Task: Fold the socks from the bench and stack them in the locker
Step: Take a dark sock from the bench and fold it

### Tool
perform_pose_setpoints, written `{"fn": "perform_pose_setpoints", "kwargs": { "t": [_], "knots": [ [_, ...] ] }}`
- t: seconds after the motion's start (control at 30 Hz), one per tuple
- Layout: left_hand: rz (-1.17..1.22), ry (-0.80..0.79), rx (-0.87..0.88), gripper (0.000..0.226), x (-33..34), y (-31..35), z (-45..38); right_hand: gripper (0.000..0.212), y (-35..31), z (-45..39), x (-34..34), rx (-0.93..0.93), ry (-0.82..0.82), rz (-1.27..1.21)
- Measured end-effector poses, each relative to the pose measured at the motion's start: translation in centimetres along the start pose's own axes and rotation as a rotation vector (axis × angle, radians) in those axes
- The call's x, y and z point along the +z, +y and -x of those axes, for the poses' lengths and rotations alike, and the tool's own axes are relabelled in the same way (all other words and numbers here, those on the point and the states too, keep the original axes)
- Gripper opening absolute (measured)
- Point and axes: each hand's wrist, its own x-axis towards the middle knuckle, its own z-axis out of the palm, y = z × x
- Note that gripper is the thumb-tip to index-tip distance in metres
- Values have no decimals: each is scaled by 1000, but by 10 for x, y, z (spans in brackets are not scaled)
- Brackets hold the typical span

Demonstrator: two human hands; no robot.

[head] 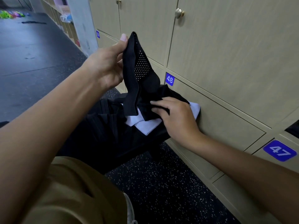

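- One view is available, the head view, looking down over both forearms toward a dark bench (105,139) set against a wall of lockers (226,62).
- Left hand (105,67): raised above the bench, thumb and curled fingers pinching the upper edge of a black sock (139,75). The sock hangs from that pinch, its perforated panel facing the camera and its lower end trailing onto the pile. Holding it high appears intended to let the fabric drop straight before folding.
- Right hand (174,115): lowered onto the sock pile (161,97) at the far end of the bench, fingers bent over dark fabric. Whether it pinches that fabric or only presses it flat cannot be told.
- White socks (145,125): lying under the dark ones on the bench, partly covered by the right hand, just beside the locker fronts.
- Locker labels 48 (169,79) and 47 (279,150) mark closed doors near the pile. A dark opening shows at the right frame edge; its contents are not visible.
- Judgement: folding is at an early stage; no folded stack is visible.
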Motion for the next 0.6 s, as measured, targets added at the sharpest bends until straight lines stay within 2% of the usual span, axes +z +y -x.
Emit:
{"fn": "perform_pose_setpoints", "kwargs": {
  "t": [0.17,0.23,0.33,0.37,0.43,0.47,0.53,0.6],
  "knots": [
    [36,160,-42,12,-14,-2,-14,24,3,3,-17,-85,102,73],
    [51,210,-35,12,-17,1,-18,29,9,3,-20,-127,63,99],
    [109,371,66,16,-62,17,-47,33,29,11,-28,-107,2,176],
    [206,385,73,21,-91,18,-71,33,35,14,-33,-81,-10,192],
    [290,412,27,47,-120,17,-88,31,43,18,-43,-46,-16,189],
    [265,407,58,43,-112,22,-73,29,43,18,-46,-38,-7,169],
    [156,418,174,21,-71,25,-28,25,38,13,-45,-23,5,120],
    [108,373,224,10,-45,16,-15,24,31,8,-39,-9,11,72]
  ]
}}
